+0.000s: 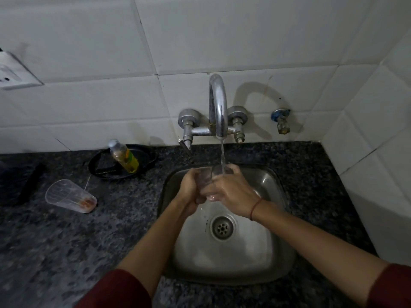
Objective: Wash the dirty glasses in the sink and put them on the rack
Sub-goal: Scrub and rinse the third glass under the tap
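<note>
Stainless steel, dull and water-spotted, forms the square sink point(270, 252) with rounded corners, set into a speckled dark granite counter point(89, 241). A round perforated drain point(222, 227) sits in its floor. Above the far edge a chrome tap point(219, 103) arches out from the white glazed wall tiles point(89, 41), and a thin stream of water point(222, 154) falls from its spout.

Both hands meet under that stream, over the far half of the basin, holding a clear tumbler-shaped glass point(207, 177) between them. The left hand point(191, 187) has its fingers curled round the glass's left side and lower end. The right hand point(233, 190) wraps the right side up by the rim, where the water lands. The glass looks tilted, mouth toward the tap; its exact outline is hard to read through skin and water. A thin red thread point(255, 208) circles the right wrist, and maroon sleeves point(115, 290) are pushed up both forearms.

On the counter to the left, well apart from the sink, a second clear glass point(69, 196) lies on its side — ribbed, tapered, with reddish-brown residue at its base. Farther back a small plastic bottle point(124, 156) of yellow liquid stands in a shallow black dish point(144, 155). A white switch plate point(13, 74) is at the far left, and a small blue-collared valve point(281, 121) is on the wall right of the tap.
</note>
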